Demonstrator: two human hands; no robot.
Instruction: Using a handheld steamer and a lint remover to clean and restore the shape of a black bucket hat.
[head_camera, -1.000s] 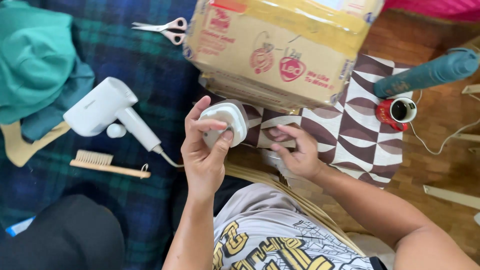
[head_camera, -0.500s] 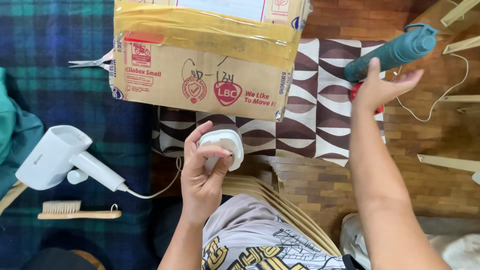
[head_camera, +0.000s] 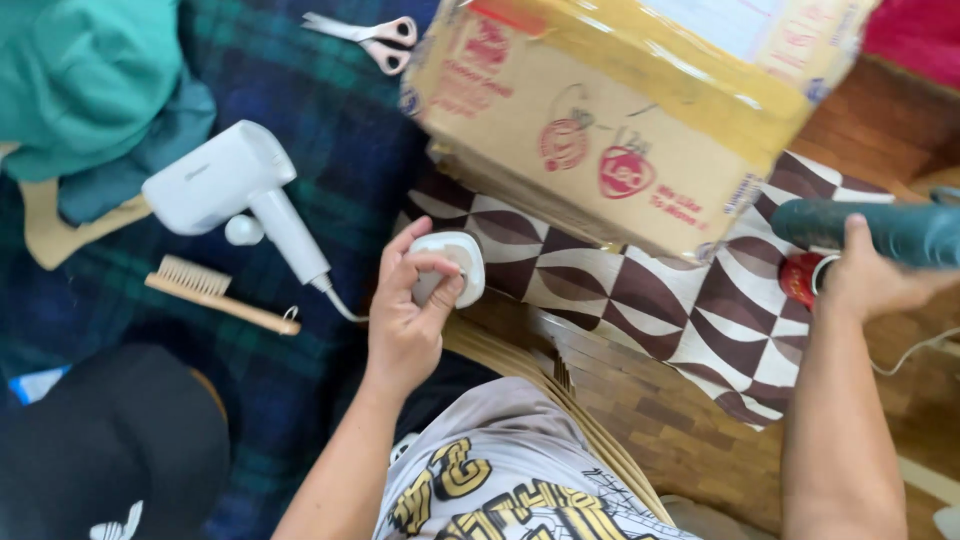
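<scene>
My left hand (head_camera: 407, 310) grips a small round white device with a clear rim (head_camera: 452, 266), held over the edge of a brown-and-white patterned cloth (head_camera: 620, 290). My right hand (head_camera: 872, 277) reaches far right and closes around a teal cylindrical bottle (head_camera: 880, 230) lying on its side, just above a red mug (head_camera: 802, 278). A taped cardboard box (head_camera: 630, 110) stands on the cloth between and beyond the two hands.
A white hair dryer (head_camera: 225, 190) with its cord and a wooden brush (head_camera: 215, 293) lie on a dark plaid blanket (head_camera: 330, 140) at left. Scissors (head_camera: 375, 38) lie near the box. Teal cloth (head_camera: 85, 80) sits top left, a black cap (head_camera: 110, 440) bottom left.
My right hand has gone from near the white device out to the right and taken hold of the teal bottle. My left hand keeps holding the white device.
</scene>
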